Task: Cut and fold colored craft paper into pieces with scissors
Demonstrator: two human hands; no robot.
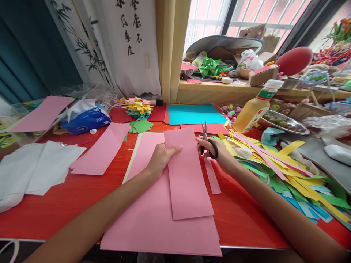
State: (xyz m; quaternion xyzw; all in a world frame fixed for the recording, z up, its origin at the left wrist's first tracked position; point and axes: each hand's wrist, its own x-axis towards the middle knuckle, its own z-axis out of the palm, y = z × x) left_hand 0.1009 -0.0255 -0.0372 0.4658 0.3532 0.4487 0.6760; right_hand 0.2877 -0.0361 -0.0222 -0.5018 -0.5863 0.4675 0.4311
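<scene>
My left hand (161,157) pinches a long pink paper rectangle (189,182), thumb on top and fingers underneath. Larger pink sheets (142,219) lie stacked flat below it on the red table. Just right of the rectangle, my right hand (216,151) has its fingers through the black handles of a pair of scissors (204,133). The scissor blades point away from me and are slightly apart. Below my right hand a narrow pink paper strip (212,175) hangs or lies by the fingers; which one I cannot tell.
Yellow, green and blue paper strips (296,179) pile up at right, beside a juice bottle (255,106) and a metal bowl (285,122). Leftward are folded pink paper (101,149), white tissues (41,164) and a blue tissue pack (85,120). A blue sheet (194,114) lies behind.
</scene>
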